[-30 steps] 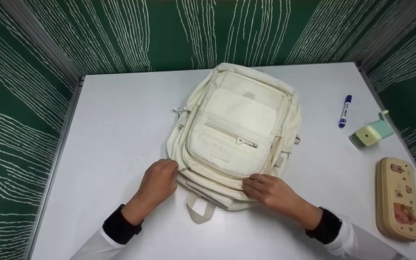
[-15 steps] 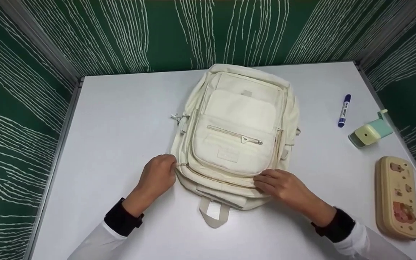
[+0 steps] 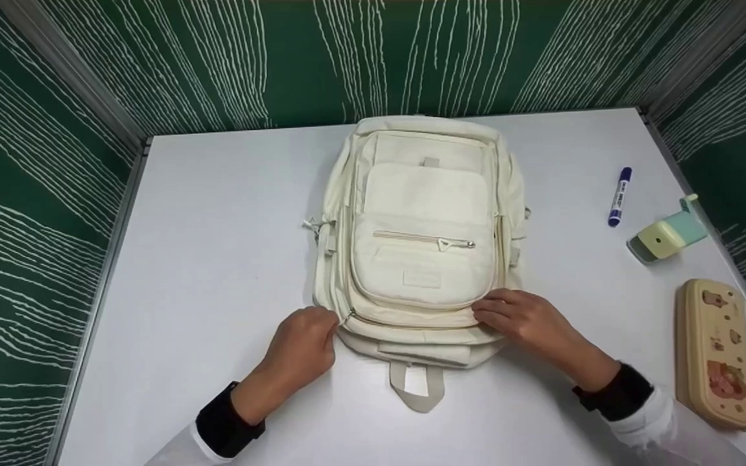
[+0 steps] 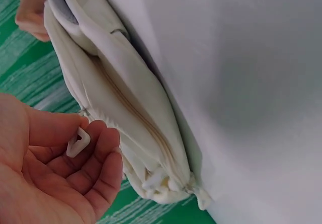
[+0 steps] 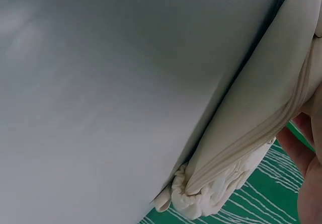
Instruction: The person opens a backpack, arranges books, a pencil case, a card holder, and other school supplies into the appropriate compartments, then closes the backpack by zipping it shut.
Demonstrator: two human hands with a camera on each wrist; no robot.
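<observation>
A cream backpack [image 3: 428, 194] lies on its back on the white table, its grab loop [image 3: 434, 391] towards the person. My left hand [image 3: 302, 346] is at its lower left corner. In the left wrist view, thumb and curled forefinger pinch a pale triangular zipper pull [image 4: 78, 143]. The zipper line [image 3: 412, 321] runs rightward from there along the bag's near end. At the lower right, my right hand [image 3: 531, 320] pinches the fabric edge beside the front pocket [image 3: 421, 265]. Only part of that hand shows in the right wrist view, and its fingertips are partly hidden.
On the right side of the white table [image 3: 217, 213] lie a blue marker [image 3: 620, 197], a green and yellow pencil sharpener [image 3: 667, 236] with a crank, and a tan pencil case [image 3: 716, 353]. Green panels with white lines stand around the table.
The backpack has turned clockwise and straightened, its grab loop swinging right. Both hands moved with it, the right one rightward and slightly farther away, the left one slightly right and nearer the person.
</observation>
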